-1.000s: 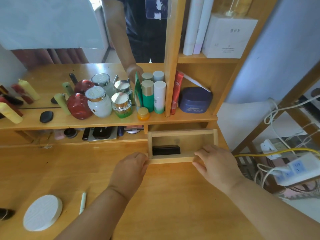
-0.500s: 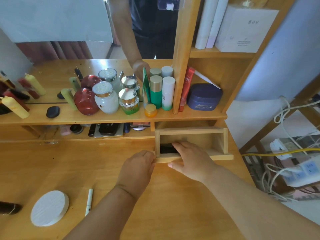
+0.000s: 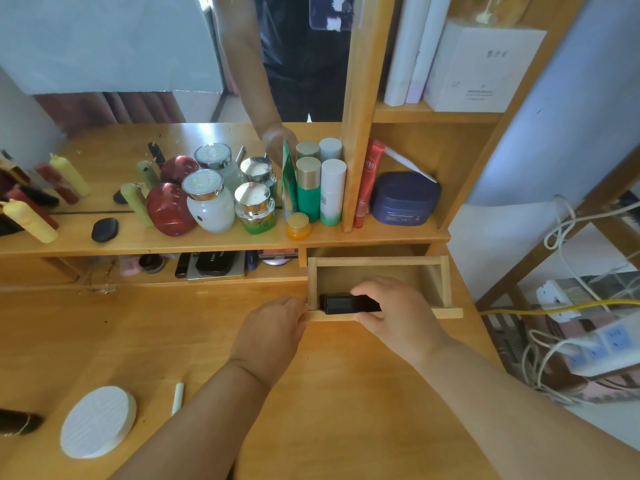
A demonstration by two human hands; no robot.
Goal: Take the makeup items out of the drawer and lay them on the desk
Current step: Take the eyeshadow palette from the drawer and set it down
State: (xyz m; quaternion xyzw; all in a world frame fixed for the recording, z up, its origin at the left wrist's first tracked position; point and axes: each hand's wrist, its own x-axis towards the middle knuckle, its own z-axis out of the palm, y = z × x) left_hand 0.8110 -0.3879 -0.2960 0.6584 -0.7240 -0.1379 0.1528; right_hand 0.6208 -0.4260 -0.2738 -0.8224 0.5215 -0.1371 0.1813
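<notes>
- Far left, desk [image 3: 346, 393] at 7–8 o'clock: white round disc [image 3: 98, 421], slim white stick [image 3: 177, 398] and a dark item [image 3: 17, 422] at the edge already laid out; whether taken from the drawer, cannot tell.
- Left hand [image 3: 270, 332] near centre: curled against left front corner of the open drawer [image 3: 379, 289], bracing it; pinching nothing, fingertips tucked out of sight at the corner.
- Black box [image 3: 341, 304], at about 1 o'clock from left hand: inside the drawer at front-left, not lifted clear yet.
- Right hand [image 3: 398, 311] at 3 o'clock from the box: closed over its right end, forefinger on the far edge, thumb toward the drawer front; looked like a pinch on the box, actual contact partly hidden.
- Rest of drawer, right side: bare wood visible, no other item seen; part of the floor masked by the hand.
- Progress call: last visible drawer item being taken; lift and set-down on desk left to do.
- Versus half a second back: right hand shifted rightward off the box's top to its right end, so more of the box exposed; left hand unchanged at the corner; drawer pulled out about the same.
</notes>
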